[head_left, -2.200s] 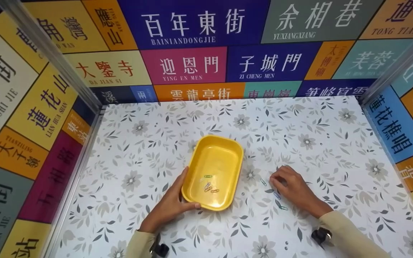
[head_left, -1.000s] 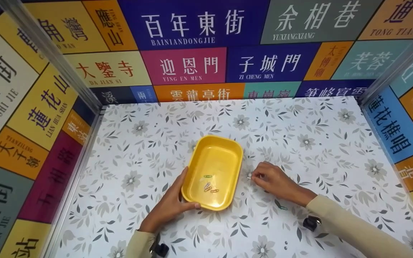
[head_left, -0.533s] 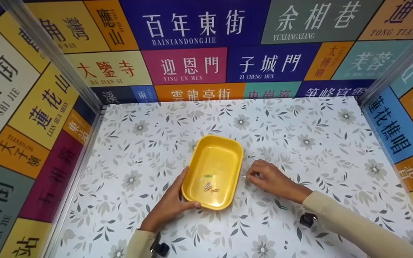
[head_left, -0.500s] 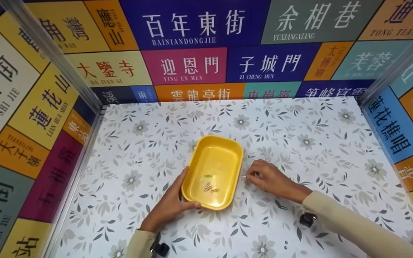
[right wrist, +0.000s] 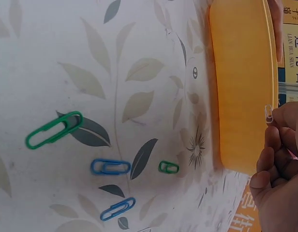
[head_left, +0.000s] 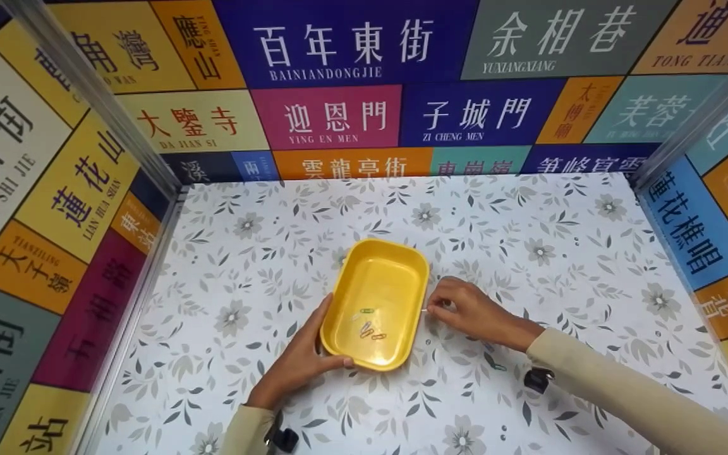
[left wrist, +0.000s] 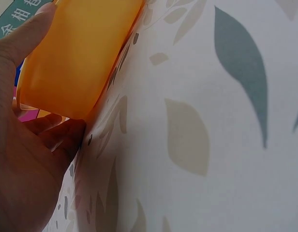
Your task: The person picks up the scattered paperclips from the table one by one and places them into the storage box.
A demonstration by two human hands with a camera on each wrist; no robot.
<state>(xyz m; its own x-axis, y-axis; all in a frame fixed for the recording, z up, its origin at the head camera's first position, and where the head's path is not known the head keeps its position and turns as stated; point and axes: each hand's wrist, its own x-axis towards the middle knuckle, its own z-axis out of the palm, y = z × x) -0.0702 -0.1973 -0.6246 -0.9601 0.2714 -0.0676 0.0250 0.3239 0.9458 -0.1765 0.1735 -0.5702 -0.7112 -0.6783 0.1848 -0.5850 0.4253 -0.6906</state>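
Observation:
A yellow plastic tray sits on the table with several small paper clips inside, among them a green one. My left hand grips the tray's near left corner, thumb at the rim and fingers along the side. In the left wrist view the tray wall lies between thumb and fingers. My right hand pinches a white paper clip between thumb and fingertip, beside the tray's right wall near rim height. Whether the clip touches the wall, I cannot tell.
Loose on the flowered cloth below my right hand lie a large green paper clip, a small green paper clip and two blue paper clips. Printed panels stand at the back and both sides.
My right hand has moved left from the loose clips to the tray's right side, carrying the pinched white clip. My left hand and the tray have stayed put.

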